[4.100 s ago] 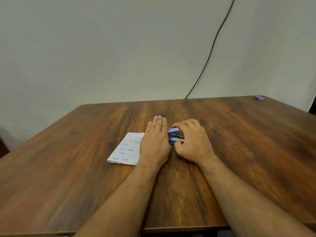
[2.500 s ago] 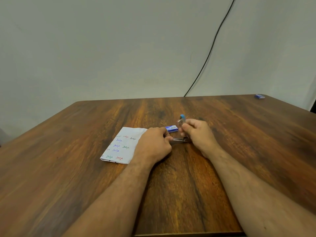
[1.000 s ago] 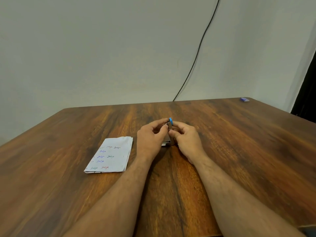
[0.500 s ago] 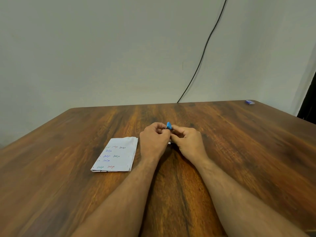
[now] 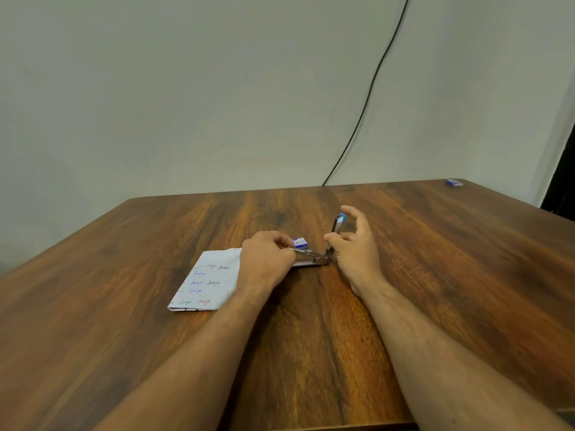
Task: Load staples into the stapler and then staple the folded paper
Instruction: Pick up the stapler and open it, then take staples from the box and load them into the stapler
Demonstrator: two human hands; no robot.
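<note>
- Metal stapler (image 5: 314,259) sits flipped open on the table (image 5: 435,275), base flat, blue-capped top arm standing straight up.
- Right hand (image 5: 354,253) pinches that upright arm low down with thumb and a fingertip, the other fingers loosely spread.
- Left hand (image 5: 267,259) has fingers curled, pinching the thin shiny rail near its front end.
- Small blue-and-white staple box (image 5: 300,242) lies just behind the left fingers; can't see what's in it.
- Folded paper (image 5: 207,283) with colourful handwriting lies flat, partly under the left wrist.
- Half a second ago both hands were bunched tight around the stapler; now it's opened out wide.
- Black cable (image 5: 367,98) runs down the wall; another little blue box (image 5: 454,182) sits at the far corner.
</note>
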